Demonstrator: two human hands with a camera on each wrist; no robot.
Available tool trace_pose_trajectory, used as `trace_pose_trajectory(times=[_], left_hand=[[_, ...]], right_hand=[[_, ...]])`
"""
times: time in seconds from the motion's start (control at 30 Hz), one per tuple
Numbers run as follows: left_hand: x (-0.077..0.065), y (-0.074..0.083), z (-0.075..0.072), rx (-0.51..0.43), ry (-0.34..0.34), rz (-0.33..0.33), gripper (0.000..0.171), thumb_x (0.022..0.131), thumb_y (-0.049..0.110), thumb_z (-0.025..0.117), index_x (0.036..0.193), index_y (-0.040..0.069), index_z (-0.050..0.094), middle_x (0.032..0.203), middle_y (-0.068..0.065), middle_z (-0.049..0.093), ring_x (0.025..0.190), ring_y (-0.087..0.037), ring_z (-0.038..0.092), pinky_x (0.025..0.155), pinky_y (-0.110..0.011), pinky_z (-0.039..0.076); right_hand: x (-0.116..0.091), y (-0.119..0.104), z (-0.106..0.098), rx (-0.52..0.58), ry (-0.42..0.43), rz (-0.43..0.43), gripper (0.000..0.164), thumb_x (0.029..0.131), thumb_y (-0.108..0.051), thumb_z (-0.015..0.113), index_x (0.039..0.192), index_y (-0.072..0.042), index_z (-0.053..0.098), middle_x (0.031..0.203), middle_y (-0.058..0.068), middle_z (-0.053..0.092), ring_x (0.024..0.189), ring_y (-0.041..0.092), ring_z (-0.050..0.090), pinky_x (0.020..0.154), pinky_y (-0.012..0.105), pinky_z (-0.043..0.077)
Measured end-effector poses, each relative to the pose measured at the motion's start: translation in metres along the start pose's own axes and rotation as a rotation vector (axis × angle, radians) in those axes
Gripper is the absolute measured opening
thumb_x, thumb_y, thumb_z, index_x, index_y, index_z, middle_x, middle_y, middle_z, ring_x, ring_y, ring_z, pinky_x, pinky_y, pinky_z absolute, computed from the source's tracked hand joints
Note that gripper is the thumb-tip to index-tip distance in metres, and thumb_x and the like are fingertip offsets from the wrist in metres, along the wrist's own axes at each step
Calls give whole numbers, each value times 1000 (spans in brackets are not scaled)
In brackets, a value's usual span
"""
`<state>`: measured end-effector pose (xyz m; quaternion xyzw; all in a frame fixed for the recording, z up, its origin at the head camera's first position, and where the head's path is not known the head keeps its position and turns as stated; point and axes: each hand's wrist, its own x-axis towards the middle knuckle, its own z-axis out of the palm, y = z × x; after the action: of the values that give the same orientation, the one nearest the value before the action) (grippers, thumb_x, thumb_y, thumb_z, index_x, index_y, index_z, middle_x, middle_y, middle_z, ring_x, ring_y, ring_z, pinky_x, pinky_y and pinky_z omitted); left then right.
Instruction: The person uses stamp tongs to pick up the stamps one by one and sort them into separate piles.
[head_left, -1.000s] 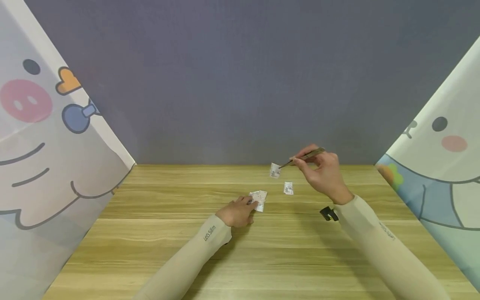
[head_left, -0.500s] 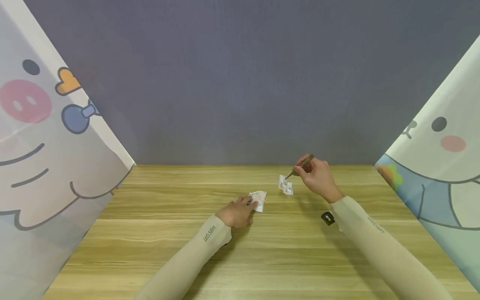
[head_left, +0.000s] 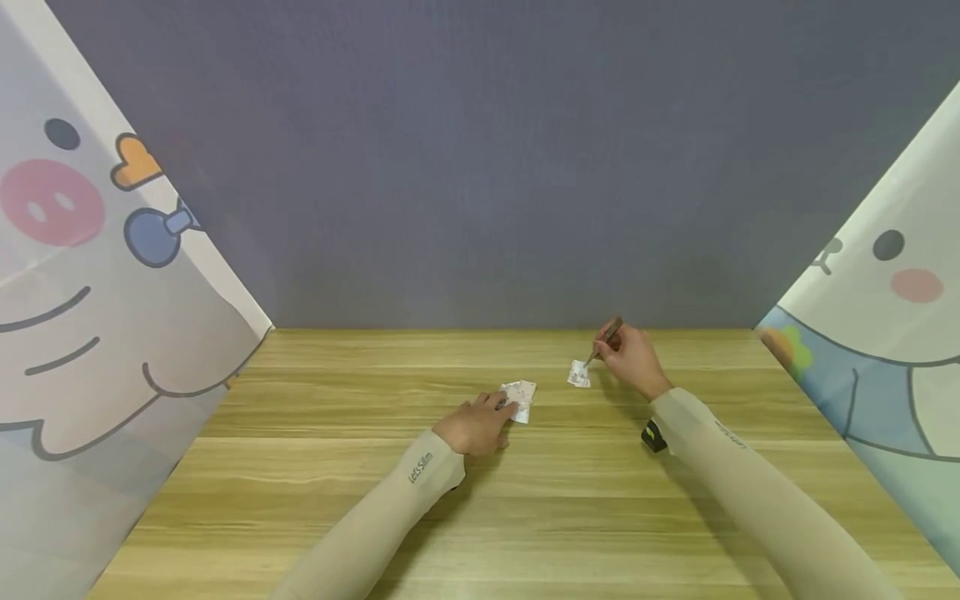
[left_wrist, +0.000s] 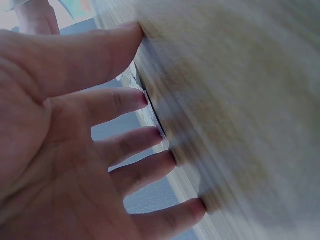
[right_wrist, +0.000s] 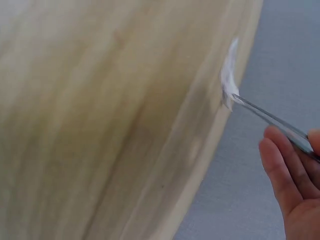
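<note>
Beige left sleeve (head_left: 375, 518) shows "Let's"; right hand (head_left: 632, 360) grips tweezers (head_left: 615, 327).

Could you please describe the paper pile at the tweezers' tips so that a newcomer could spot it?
On the wooden table, look right of centre, toward the grey backdrop. There the right hand holds tweezers, their tips at the small paper pile. The larger paper pile has the left hand on it; this one meets only tweezers.
</note>
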<state>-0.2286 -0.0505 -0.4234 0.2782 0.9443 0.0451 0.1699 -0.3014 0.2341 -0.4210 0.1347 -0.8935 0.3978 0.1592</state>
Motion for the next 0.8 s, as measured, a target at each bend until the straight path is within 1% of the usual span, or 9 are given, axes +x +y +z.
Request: trace_pose_trajectory(times=[0.07,0.13,0.2,0.3,0.43,0.57,0.67,0.73,0.8], left_hand=[[0,0,0,2,-1,1,63,94,30,59,149,16,31,154,-6,21,140,-27,20,108,-51,26],[-1,0,-1,1,0,2,63,94,30,59,149,16,31,154,-6,21,140,-27,20,108,-51,26],[-1,0,-1,3,1,3,63,94,30,59,149,16,32,154,-6,21,139,-27,21,108,-51,27],[0,0,-2,13,4,3,63,94,30,59,149,16,32,154,-6,22,139,-27,21,107,-51,27],[0,-1,-2,21,6,0,63,94,31,59,149,16,32,154,-6,22,139,-27,22,107,-51,28],[0,-1,-2,13,0,-5,63,94,31,59,149,17,32,154,-6,22,139,-26,21,107,-51,28],[-1,0,-4,4,-7,-10,63,94,31,58,149,17,31,154,-6,21,140,-26,20,108,-51,27],[-1,0,-4,1,-11,-12,63,95,32,58,149,17,31,154,-6,21,140,-27,20,108,-52,26],[-1,1,-5,0,-15,-13,64,94,32,58,150,17,30,155,-6,20,140,-27,20,108,-52,26]], right_hand=[[0,0,1,-30,26,15,2,89,-1,61,91,0,62,81,14,67,72,26,64,63,35,53],[-1,-2,2,-48,64,26,6,91,-6,61,92,0,63,81,13,67,71,25,64,63,37,51],[-1,-4,2,-47,98,28,9,92,-10,61,93,-2,63,82,12,68,72,25,63,63,37,51],[-2,-10,4,-14,102,-20,10,93,-12,61,94,-2,64,83,12,68,73,26,65,64,37,53],[-6,-22,11,34,27,-104,7,92,-10,63,95,-4,63,84,8,67,72,23,65,62,34,54],[-10,-35,23,74,-45,-176,5,90,-9,65,92,-5,63,81,4,67,70,23,67,59,30,54],[-11,-44,34,126,-120,-210,4,89,-6,66,89,-5,62,79,4,67,69,29,68,56,28,54],[-10,-48,40,140,-174,-229,4,89,-4,65,88,-4,61,77,4,67,69,30,68,55,27,54],[-9,-49,46,150,-209,-227,5,88,-2,65,88,-5,61,77,4,66,68,30,67,55,27,54]])
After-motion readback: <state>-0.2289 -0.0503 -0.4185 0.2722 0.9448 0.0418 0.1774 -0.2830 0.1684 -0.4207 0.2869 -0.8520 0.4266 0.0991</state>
